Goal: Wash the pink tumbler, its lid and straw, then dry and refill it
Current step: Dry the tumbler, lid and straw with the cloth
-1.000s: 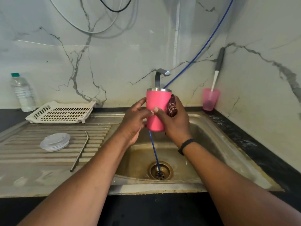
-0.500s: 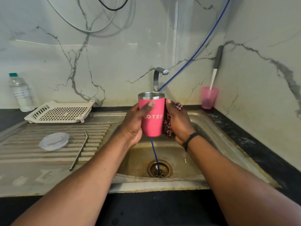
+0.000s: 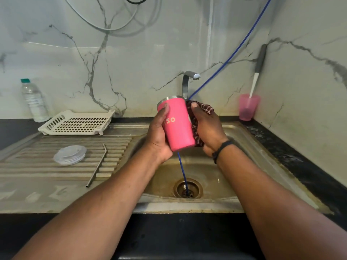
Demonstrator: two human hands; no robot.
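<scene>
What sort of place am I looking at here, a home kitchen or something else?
Most likely a home kitchen sink area. A steel sink with a ribbed draining board and a tap sits against a marble-look wall, and a white dish rack stands behind it. The hands hold a pink tumbler over the basin.

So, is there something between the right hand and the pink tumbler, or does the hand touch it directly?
Yes. A dark patterned cloth lies between the right hand and the side of the pink tumbler; only its thumb reaches the wall. The left hand grips the tumbler bare.
</scene>
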